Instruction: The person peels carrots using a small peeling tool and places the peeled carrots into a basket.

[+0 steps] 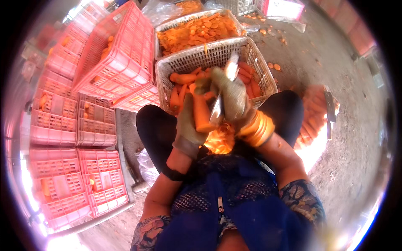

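Note:
My gloved left hand holds a thick orange carrot upright over my lap, its blunt end towards me. To its right, my gloved right hand is closed on a bladed metal tool, blurred, with its metal close beside the carrot; its exact kind cannot be told. A second shiny part shows above that hand. Beyond both hands stands a dirty white plastic crate with several carrots in it. Orange peelings lie below the hands between my legs.
Another crate full of carrot peelings and cut pieces stands behind. Pink plastic crates are stacked at the left, some holding carrots. A lot of carrots lies by my right knee, near a dark strip. Scraps lie on the floor.

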`<control>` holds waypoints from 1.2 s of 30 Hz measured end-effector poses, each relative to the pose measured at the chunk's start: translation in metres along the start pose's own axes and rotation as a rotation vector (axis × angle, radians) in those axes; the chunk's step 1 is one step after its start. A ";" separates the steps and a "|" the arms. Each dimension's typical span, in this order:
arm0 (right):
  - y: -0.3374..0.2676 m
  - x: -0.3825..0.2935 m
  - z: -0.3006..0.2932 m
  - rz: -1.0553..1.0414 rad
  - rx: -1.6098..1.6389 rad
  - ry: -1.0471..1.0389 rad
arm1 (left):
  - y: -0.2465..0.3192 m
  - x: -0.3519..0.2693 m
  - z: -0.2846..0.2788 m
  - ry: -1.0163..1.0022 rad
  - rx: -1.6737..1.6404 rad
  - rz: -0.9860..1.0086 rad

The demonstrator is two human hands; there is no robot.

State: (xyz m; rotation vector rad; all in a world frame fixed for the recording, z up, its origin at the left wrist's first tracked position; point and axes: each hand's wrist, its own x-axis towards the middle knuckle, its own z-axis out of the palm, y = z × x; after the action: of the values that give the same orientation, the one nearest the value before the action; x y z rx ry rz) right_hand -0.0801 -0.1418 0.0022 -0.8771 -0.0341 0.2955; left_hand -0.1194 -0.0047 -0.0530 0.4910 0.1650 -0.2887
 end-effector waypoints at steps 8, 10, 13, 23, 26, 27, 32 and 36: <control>0.022 0.079 -0.029 -0.120 -0.014 0.138 | -0.009 -0.020 0.021 0.046 0.087 -0.220; 0.021 0.102 -0.035 -0.118 0.149 0.279 | -0.002 -0.026 0.028 0.007 0.062 -0.235; 0.025 0.138 -0.093 -0.122 0.070 0.401 | 0.010 -0.022 0.035 -0.028 0.201 -0.145; -0.045 0.133 -0.195 -0.140 -0.347 0.432 | 0.183 0.088 0.016 -0.036 -0.062 0.284; -0.037 0.160 -0.252 0.003 -0.925 0.322 | 0.116 0.115 -0.024 0.227 0.202 0.108; -0.032 0.166 -0.260 0.098 -1.021 0.325 | 0.098 0.122 -0.027 0.357 0.273 0.062; 0.007 0.191 -0.276 0.390 -1.250 0.258 | 0.072 0.138 -0.043 0.340 0.385 -0.119; 0.047 0.207 -0.273 0.527 -1.315 0.194 | 0.071 0.139 -0.037 0.343 0.457 -0.156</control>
State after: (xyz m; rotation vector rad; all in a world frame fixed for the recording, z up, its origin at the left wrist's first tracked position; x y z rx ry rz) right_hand 0.1483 -0.2633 -0.2272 -2.2277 0.2126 0.7026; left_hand 0.0315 0.0409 -0.0853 0.9836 0.4788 -0.3953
